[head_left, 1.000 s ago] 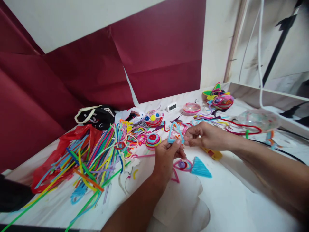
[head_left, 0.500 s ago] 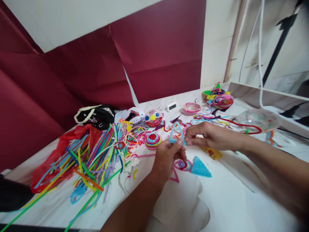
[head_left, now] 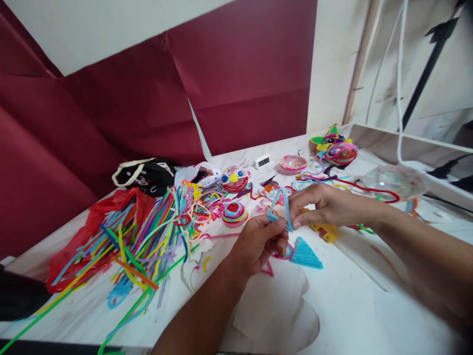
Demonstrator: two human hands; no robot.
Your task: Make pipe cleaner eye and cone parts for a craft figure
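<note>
A light-blue pipe cleaner, bent into a triangle, is held up between my two hands. My left hand pinches its lower corner between thumb and fingers. At its right side, the thumb and fingertips of my right hand close on the same pipe cleaner. On the table just beyond my left hand lies a filled blue pipe-cleaner triangle. Beside that triangle is a pink pipe-cleaner shape, partly covered by my left hand. A yellow tool, perhaps a glue gun, lies partly behind my right hand.
Left on the table, many coloured pipe cleaners spill from a red plastic bag. Farther back are a black pouch, a striped coil, a small white clock, a pink bowl and a clear bowl.
Both hands have shifted slightly right with the blue triangle, which has turned a little. My left hand now covers more of the pink shape on the table.
</note>
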